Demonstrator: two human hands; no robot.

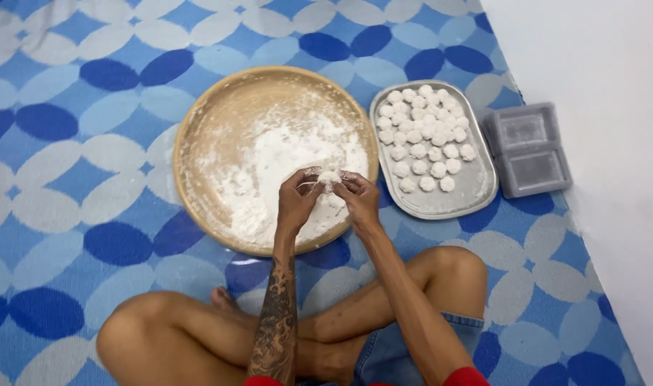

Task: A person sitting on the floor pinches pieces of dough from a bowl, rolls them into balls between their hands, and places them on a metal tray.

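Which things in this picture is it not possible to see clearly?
Head view:
- White dough piece: mostly covered by fingers of the left hand and right hand; shape unclear.
- Grey plastic boxes: contents too blurred to tell.
- Balls on the metal tray: piled together, number unclear.

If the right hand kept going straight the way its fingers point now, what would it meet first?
The right hand points up-left at the white dough piece pinched between both hands; just past it are the left hand fingertips. Depth looks shared, though one view leaves that uncertain.

Two grey, rectangular lidded plastic containers [528, 149] sit side by side on the blue patterned floor mat [69, 143], beside the white wall [598, 86].
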